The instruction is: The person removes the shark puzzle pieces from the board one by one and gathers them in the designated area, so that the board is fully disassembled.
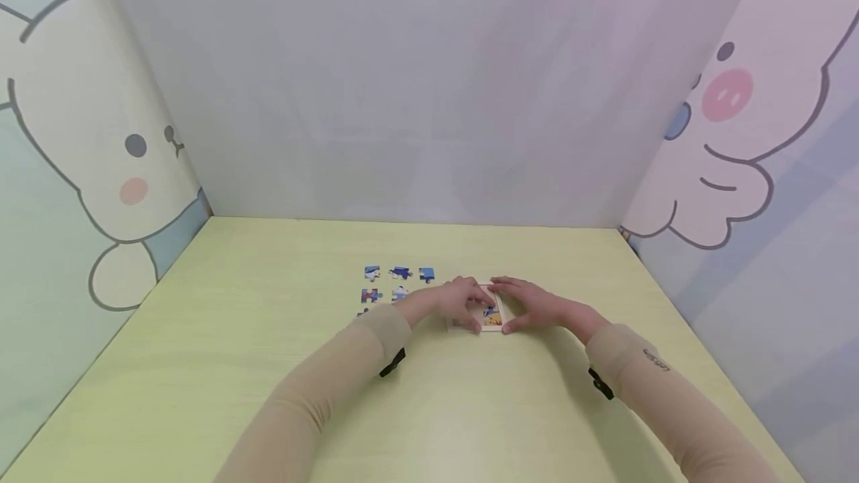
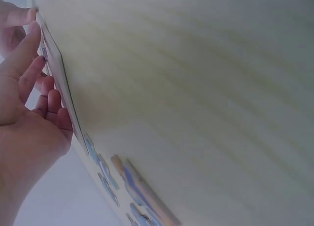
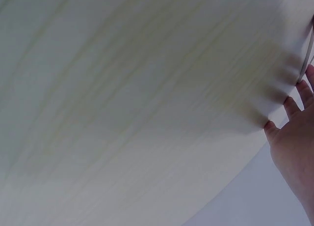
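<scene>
A small white-rimmed puzzle frame lies flat on the table, with a printed piece inside near its right side. Over the frame is my left hand, its index finger reaching down to the piece and its thumb at the near rim. My right hand spans the frame's right side, fingers at the far corner and thumb at the near corner. In the left wrist view the frame is seen edge-on beside the left fingers. The right wrist view shows spread right fingers touching down on the table.
Left of the frame, loose jigsaw pieces lie in rows on the pale yellow table. My left forearm covers part of the lower row. Cartoon-printed panels stand at both sides, and a plain pale wall at the back.
</scene>
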